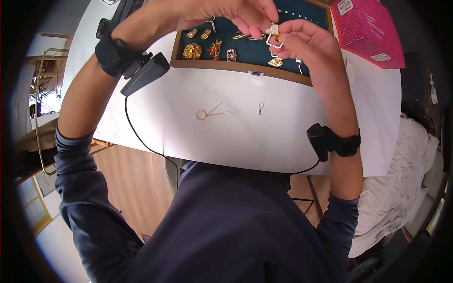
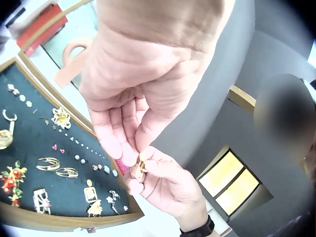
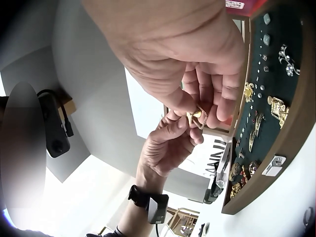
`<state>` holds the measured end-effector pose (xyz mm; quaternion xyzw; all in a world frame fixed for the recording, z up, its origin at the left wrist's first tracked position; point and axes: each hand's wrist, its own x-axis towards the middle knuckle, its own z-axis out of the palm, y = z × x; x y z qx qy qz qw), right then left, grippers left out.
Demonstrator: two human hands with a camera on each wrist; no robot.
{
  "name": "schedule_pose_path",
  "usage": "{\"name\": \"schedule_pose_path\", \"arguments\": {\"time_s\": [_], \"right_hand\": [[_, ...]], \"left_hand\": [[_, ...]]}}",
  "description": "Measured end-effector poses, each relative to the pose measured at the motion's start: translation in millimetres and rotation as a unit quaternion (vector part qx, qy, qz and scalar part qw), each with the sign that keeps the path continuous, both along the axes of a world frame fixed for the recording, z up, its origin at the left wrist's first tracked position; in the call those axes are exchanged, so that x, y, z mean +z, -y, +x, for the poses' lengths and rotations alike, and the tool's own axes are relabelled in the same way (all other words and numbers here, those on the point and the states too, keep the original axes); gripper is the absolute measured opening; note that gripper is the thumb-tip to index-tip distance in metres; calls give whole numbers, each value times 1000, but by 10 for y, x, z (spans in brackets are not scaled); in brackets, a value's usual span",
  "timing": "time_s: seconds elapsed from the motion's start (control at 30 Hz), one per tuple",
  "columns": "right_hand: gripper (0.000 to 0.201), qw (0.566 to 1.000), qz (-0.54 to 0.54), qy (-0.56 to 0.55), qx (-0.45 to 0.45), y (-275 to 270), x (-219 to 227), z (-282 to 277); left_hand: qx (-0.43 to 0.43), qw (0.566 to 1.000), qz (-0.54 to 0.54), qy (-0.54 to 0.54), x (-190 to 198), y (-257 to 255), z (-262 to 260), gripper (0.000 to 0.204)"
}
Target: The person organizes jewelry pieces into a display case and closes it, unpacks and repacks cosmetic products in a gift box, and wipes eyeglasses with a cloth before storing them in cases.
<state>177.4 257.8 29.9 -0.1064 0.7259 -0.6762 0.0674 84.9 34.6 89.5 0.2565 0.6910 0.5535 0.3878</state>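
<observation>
Gold jewellery piece (image 1: 272, 29), perhaps an earring, held up at the open wooden case (image 1: 226, 68). Left hand (image 1: 243, 14) pinches its upper part, fingertips narrow; right hand (image 1: 311, 49) pinches lower, close to the sparkling loop (image 1: 268, 41). Judged light and stiff, slick on smooth metal; fine joints probably fragile. Best hold: solid gold body, fingertips only. Squeezing the loop risks bending it or loosening stones.

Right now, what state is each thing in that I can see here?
Box: open
Clasp: unfastened
Left hand: pinching gold piece
Right hand: pinching gold piece
Gold piece: held up, off the table
Silver piece: lying on the table
Sleeves: pushed up
</observation>
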Motion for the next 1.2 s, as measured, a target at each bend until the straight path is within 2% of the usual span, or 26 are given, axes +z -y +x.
{"name": "schedule_pose_path", "arguments": {"time_s": [0.07,0.13,0.3,0.37,0.5,0.57,0.7,0.77,0.8,0.87,0.97,1.03,1.1,1.13,1.2], "right_hand": [[22,997,-69,40,-13,-16,-66,24],[21,996,-70,43,-28,-31,-112,78],[22,994,-54,48,-87,-118,-164,221],[21,993,-40,45,-103,-164,-197,251],[20,991,-24,17,-132,-128,-200,321],[20,988,5,3,-152,-153,-227,291],[21,986,2,10,-166,-179,-219,272],[22,986,-40,4,-164,-191,-210,288],[22,985,-41,4,-166,-200,-223,284],[23,982,-100,11,-161,-219,-253,265],[23,977,-145,62,-145,-252,-237,273],[23,980,-113,67,-151,-254,-196,300],[23,982,-81,71,-157,-223,-149,329],[24,979,-104,68,-160,-202,-131,339],[25,976,-127,67,-163,-181,-128,351]], "left_hand": [[-10,1000,1,3,-45,-47,-4,21],[12,999,-3,42,-110,-87,11,21],[-25,998,13,59,-269,-246,-42,20],[-38,999,19,0,-303,-329,-44,19],[-67,994,70,-52,-298,-389,-14,18],[-94,984,17,-150,-315,-458,-58,16],[-112,976,45,-183,-393,-501,-89,16],[-82,988,103,-85,-433,-500,-57,14],[-83,988,103,-85,-442,-489,-43,14],[-56,992,112,18,-461,-451,-18,12],[-67,983,172,18,-549,-477,60,11],[-59,981,184,-6,-571,-491,149,12],[37,986,146,-77,-523,-494,299,8],[48,967,74,-239,-482,-452,369,7],[62,960,49,-268,-451,-454,470,3]]}}
